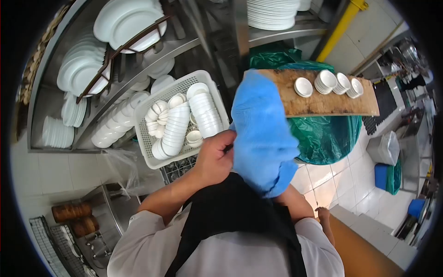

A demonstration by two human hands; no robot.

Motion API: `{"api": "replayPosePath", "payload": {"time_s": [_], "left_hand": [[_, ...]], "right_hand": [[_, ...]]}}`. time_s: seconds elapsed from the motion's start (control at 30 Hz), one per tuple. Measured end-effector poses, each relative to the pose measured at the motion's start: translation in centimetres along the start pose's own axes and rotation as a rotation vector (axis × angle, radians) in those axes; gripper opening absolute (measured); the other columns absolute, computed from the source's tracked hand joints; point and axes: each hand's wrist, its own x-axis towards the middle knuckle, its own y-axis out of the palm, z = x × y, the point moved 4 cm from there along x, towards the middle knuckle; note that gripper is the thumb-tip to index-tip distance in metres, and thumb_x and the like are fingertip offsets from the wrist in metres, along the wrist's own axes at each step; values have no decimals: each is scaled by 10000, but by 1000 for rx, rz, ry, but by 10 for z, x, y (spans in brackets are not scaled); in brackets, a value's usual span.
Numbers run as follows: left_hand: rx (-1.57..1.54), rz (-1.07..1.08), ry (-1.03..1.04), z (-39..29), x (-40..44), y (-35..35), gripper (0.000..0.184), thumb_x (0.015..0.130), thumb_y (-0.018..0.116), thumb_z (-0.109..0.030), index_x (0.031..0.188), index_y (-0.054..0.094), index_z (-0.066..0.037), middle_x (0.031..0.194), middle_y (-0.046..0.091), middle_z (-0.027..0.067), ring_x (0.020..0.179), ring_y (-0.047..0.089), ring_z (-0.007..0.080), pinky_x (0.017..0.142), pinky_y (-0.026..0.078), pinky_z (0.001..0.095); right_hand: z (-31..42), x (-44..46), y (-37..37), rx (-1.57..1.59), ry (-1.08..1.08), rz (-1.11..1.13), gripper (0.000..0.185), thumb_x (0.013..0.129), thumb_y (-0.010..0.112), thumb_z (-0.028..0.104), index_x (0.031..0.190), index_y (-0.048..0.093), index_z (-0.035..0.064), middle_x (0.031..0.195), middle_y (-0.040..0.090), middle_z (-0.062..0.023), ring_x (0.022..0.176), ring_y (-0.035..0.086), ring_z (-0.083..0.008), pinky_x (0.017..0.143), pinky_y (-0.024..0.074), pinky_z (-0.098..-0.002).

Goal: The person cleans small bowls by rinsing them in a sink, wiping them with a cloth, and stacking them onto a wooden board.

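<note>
My left hand [214, 157] is closed, its fingers gripping the left edge of a blue cloth [263, 134]. The cloth hangs spread out in front of my apron and covers my right hand, so those fingers are hidden; only the right forearm [295, 203] shows below it. Left of the cloth, a white perforated basket [144, 138] holds stacks of small white bowls [173, 131] and cups. Beyond the cloth to the right, a wooden board [286, 99] carries several short stacks of small white dishes [326, 81].
The board lies across a bin lined with a green bag [327, 138]. Steel shelves at left hold white plates [80, 69] and bowls. A plate stack [272, 14] stands on the back shelf, near a yellow pole [339, 32]. Part of another person's arm [325, 224] shows at lower right.
</note>
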Motion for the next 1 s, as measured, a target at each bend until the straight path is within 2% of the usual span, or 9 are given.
{"api": "replayPosePath", "payload": {"time_s": [0.07,0.23,0.33,0.43,0.57,0.67,0.83,0.9,1.0], "left_hand": [[331,88,139,-23,2,-9,117,885,616,-64,978,637,4,861,657,131,746,634,179,670,486,304],[214,82,-33,-6,0,-2,201,893,627,-111,1054,637,10,926,662,168,822,669,266,711,510,350],[108,-155,183,-4,-8,13,429,946,586,-173,1326,508,11,1283,545,229,1161,576,312,954,457,349],[325,21,265,1,-12,26,710,1006,493,-292,1524,105,0,1563,-28,316,1473,-17,405,1171,113,437],[97,-57,115,19,3,13,734,1008,491,-314,1523,76,6,1576,26,280,1481,37,369,1170,144,421],[-822,64,-298,43,12,17,693,1034,426,-359,1533,75,-29,1565,215,160,1430,264,265,1143,266,374],[-1003,292,-509,44,4,22,631,1035,399,-406,1529,181,-79,1519,320,155,1290,474,236,1053,405,394],[-851,369,-670,64,-1,27,620,1010,443,-465,1488,305,-96,1396,480,110,1180,555,265,959,473,403],[-557,345,-541,44,-2,30,532,1028,433,-384,1457,347,-81,1431,450,165,1192,559,259,982,469,409]], "right_hand": [[-9,11,4,36,0,-33,253,786,633,85,1034,639,31,896,652,-101,869,620,-206,714,497,-315],[-17,25,-4,197,20,-70,271,779,636,86,1046,633,35,920,651,-109,876,624,-216,720,499,-322],[-13,28,-6,248,48,-101,283,775,638,87,1053,629,37,935,650,-114,879,626,-221,724,500,-326],[-3,21,-13,269,75,-119,294,771,639,88,1060,626,39,949,650,-119,883,628,-227,727,502,-330],[-3,-34,-57,311,151,-104,309,765,642,90,1070,621,41,968,649,-126,888,632,-234,732,504,-335],[-9,-76,-87,360,295,-108,320,761,644,91,1077,617,43,982,649,-131,892,634,-240,735,505,-339],[-13,-80,-81,228,315,-156,339,754,647,92,1088,611,47,1006,648,-139,898,638,-249,741,508,-345],[-13,-65,-72,95,261,-194,347,751,648,93,1093,608,48,1015,647,-143,901,639,-253,743,509,-348],[-22,-42,-73,-122,247,-293,359,747,650,94,1100,604,50,1030,647,-148,905,642,-258,747,510,-352]]}}
